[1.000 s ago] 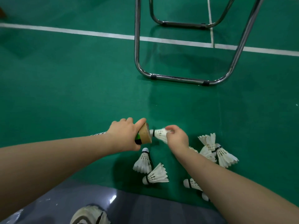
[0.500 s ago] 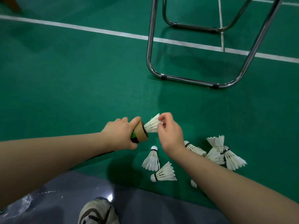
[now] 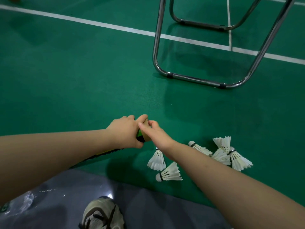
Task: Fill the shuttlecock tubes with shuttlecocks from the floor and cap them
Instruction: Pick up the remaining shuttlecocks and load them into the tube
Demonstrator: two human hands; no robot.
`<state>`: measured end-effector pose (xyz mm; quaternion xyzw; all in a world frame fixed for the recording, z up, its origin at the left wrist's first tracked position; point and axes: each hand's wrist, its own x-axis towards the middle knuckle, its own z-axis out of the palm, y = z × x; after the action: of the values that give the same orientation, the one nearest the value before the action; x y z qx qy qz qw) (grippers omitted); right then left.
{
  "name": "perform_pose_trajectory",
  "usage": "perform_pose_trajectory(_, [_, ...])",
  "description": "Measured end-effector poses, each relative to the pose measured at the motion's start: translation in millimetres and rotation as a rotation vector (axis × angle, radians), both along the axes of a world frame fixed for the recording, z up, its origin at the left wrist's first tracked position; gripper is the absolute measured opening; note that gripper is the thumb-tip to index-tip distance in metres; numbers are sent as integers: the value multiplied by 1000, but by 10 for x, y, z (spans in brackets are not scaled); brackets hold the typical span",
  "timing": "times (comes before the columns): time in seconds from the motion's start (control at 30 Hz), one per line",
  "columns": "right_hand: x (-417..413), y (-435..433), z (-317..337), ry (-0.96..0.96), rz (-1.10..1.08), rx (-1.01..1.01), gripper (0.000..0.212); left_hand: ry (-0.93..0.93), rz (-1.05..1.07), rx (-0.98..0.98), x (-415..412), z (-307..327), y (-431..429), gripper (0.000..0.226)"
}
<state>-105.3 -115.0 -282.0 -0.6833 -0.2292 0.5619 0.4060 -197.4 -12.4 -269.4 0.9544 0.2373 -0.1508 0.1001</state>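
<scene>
My left hand (image 3: pixel 125 129) grips a shuttlecock tube (image 3: pixel 145 137) near its open cardboard end; the dark body with a yellow stripe runs back under my left forearm. My right hand (image 3: pixel 156 134) is at the tube's mouth, thumb on the rim and fingertips bunched over the opening. No shuttlecock shows between them; whatever is inside is hidden. Several white feather shuttlecocks lie on the green floor: two (image 3: pixel 157 160) (image 3: pixel 170 173) just under my right wrist, one (image 3: pixel 200 147) beside my forearm, and a small heap (image 3: pixel 231 154) further right.
A chrome tubular chair frame (image 3: pixel 156 52) stands on the floor ahead to the right. A white court line (image 3: pixel 99 23) crosses the green mat. Grey glossy floor (image 3: pixel 148 209) borders the mat near me, with my shoe (image 3: pixel 102 214) on it.
My right hand carried a shuttlecock to the tube's mouth and pushed it in; its feathers, still sticking out half a second ago, are now out of sight. The left hand kept hold of the tube.
</scene>
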Motion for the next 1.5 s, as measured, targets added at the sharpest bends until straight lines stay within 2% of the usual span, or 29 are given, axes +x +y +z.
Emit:
perform_pose_trajectory(0.1, [24, -11, -50, 254, 109, -26, 56, 12, -117, 63, -29, 20, -60, 83])
perform_pose_trajectory(0.23, [143, -130, -26, 478, 247, -62, 11, 38, -226, 77, -9, 37, -196, 78])
perform_pose_trajectory(0.27, [154, -130, -35, 478, 240, -51, 3, 42, -210, 58, -4, 28, -206, 77])
perform_pose_trajectory(0.3, [156, -112, -67, 446, 181, -15, 5, 45, -177, 37, 2, 16, -198, 77])
perform_pose_trajectory(0.37, [145, -66, -124, 329, -92, 55, 18, 57, -99, 24, 20, -6, -138, 78])
perform_pose_trajectory(0.43, [169, -118, -221, 57, -272, 40, 24, 93, -57, 54, 26, -29, -75, 81])
perform_pose_trajectory(0.47, [187, -189, -265, -139, -224, -17, 22, 112, -53, 73, 18, -41, -57, 83])
perform_pose_trajectory(0.53, [164, -376, -365, -416, 68, -168, 20, 143, -78, 106, -19, -72, -62, 83])
perform_pose_trajectory(0.6, [111, -514, -481, -566, 320, -256, 44, 169, -130, 131, -66, -116, -112, 82])
perform_pose_trajectory(0.67, [38, -584, -553, -735, 438, -246, 61, 193, -186, 150, -99, -167, -169, 82])
perform_pose_trajectory(0.7, [23, -612, -594, -815, 484, -242, 63, 204, -206, 154, -112, -190, -192, 83])
perform_pose_trajectory(0.77, [12, -661, -670, -909, 541, -258, 54, 226, -226, 147, -133, -227, -217, 84])
perform_pose_trajectory(0.83, [41, -689, -706, -934, 450, -257, 34, 235, -230, 136, -148, -253, -231, 84])
perform_pose_trajectory(0.9, [125, -656, -657, -914, 215, -232, 23, 234, -230, 133, -159, -267, -229, 85])
perform_pose_trajectory(0.97, [269, -588, -557, -753, -83, -173, 19, 234, -218, 133, -152, -264, -211, 85])
perform_pose_trajectory(1.03, [405, -513, -447, -491, -333, -75, 13, 229, -204, 124, -133, -250, -180, 86])
perform_pose_trajectory(1.07, [459, -480, -398, -375, -375, -40, 13, 218, -199, 113, -114, -233, -169, 85])
perform_pose_trajectory(1.13, [492, -429, -339, -191, -274, -43, 19, 170, -186, 84, -60, -185, -148, 82])
perform_pose_trajectory(1.23, [417, -373, -336, -42, -154, -51, 26, 67, -162, 29, 67, -77, -137, 84])
perform_pose_trajectory(1.3, [347, -330, -318, -96, -225, -19, 20, 6, -160, 7, 146, -25, -160, 85])
perform_pose_trajectory(1.43, [322, -321, -261, -437, -383, -38, 27, -53, -132, -1, 229, 23, -160, 84])
perform_pose_trajectory(1.5, [352, -374, -211, -410, -567, 103, 16, -63, -114, -7, 241, 32, -147, 83])
